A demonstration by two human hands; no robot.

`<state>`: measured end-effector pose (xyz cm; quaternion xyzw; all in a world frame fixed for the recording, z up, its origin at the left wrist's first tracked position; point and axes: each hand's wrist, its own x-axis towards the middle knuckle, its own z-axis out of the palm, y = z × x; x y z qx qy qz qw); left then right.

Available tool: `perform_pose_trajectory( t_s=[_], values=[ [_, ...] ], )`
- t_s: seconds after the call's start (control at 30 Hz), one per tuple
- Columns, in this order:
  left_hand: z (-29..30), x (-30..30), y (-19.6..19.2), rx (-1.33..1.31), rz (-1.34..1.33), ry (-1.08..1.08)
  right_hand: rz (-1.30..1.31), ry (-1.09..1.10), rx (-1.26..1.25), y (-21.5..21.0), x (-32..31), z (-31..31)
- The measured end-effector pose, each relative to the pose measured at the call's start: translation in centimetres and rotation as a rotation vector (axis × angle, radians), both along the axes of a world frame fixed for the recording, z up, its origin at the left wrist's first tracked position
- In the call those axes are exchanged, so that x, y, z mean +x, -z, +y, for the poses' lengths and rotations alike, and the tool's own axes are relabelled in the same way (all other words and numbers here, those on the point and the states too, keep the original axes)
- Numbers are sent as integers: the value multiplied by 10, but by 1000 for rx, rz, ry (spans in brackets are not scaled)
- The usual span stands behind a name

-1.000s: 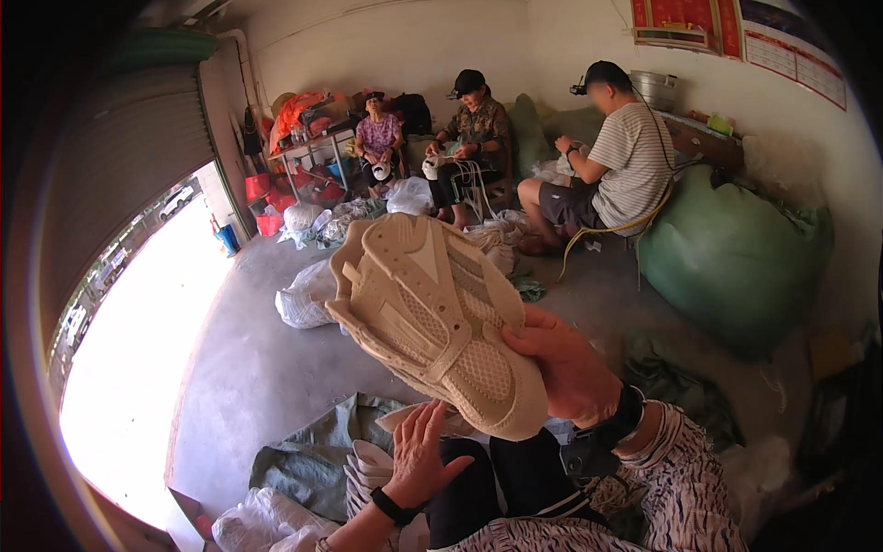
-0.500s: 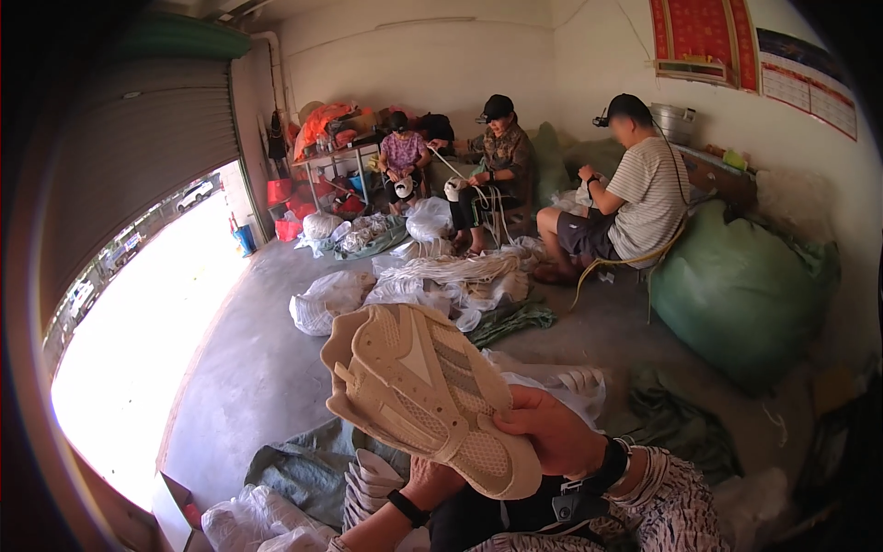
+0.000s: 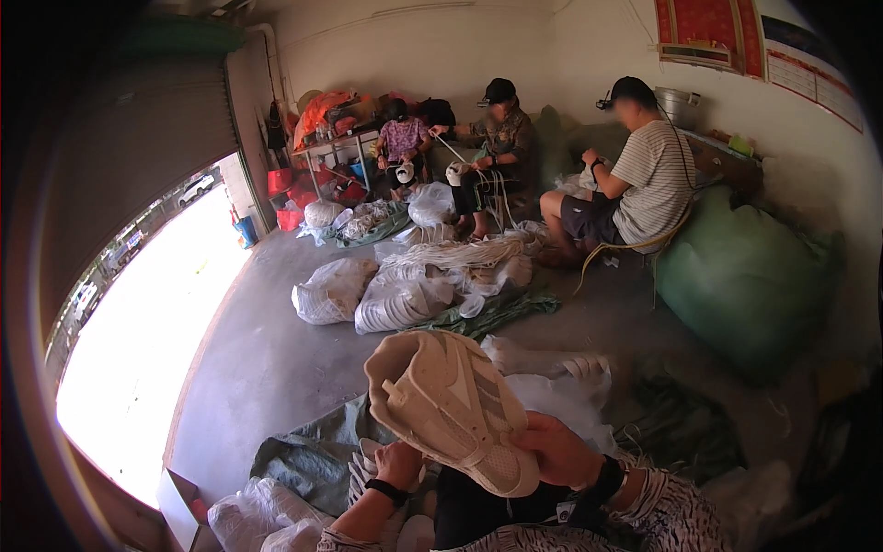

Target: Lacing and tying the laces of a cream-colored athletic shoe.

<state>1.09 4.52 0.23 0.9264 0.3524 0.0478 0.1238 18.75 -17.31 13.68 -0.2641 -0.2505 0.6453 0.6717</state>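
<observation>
A beige mesh shoe upper (image 3: pixel 455 409) with grey side stripes and lace holes is held up in front of me. My right hand (image 3: pixel 563 451) grips its toe end from the right, thumb on top. The heel opening points up and left. My left hand (image 3: pixel 399 465) is below the upper's left side, beside a stack of pale shoe pieces (image 3: pixel 359 483). Its fingers are mostly hidden, so whether it holds anything cannot be made out. Both wrists wear black bands.
Clear plastic bags (image 3: pixel 267 515) lie at lower left on a dark green sheet (image 3: pixel 308 460). Several bagged shoe parts (image 3: pixel 405 299) and white cords (image 3: pixel 460 253) are on the floor ahead. Three people sit working beyond them. A large green sack (image 3: pixel 750 285) stands right; a roller shutter (image 3: pixel 147 156) is left.
The shoe upper has come down and to the right, tilting more upright. My left hand has moved left and slightly up, out from beneath the toe area.
</observation>
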Motion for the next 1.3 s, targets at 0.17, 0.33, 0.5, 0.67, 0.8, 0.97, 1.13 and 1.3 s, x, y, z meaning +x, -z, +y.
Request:
perform_pose_trajectory(
  t_s=[0.17, 0.33, 0.5, 0.67, 0.8, 0.97, 1.13, 1.3],
  values=[
    [57, -88, 163, -447, -759, -656, 287, -58, 59, 84, -14, 28],
    [0, -84, 122, -1232, -689, -600, 456, -130, -337, 168, -17, 6],
    [31, -123, 95, -697, -109, -116, 296, -253, -633, 164, -49, -15],
    [1, -23, -16, -685, -843, -38, -106, -272, -688, 158, -48, -13],
    [-22, 4, -14, -297, -383, 270, -248, -373, -642, 158, -35, -14],
    [-20, -13, 29, -1037, -777, 119, -862, -326, -300, 139, -4, -18],
    [-46, -11, -8, -628, -662, 130, -975, 63, -354, 115, 13, -2],
    [-56, 0, -8, -381, -525, 111, -1540, 203, -78, 119, 2, 42]
  ],
)
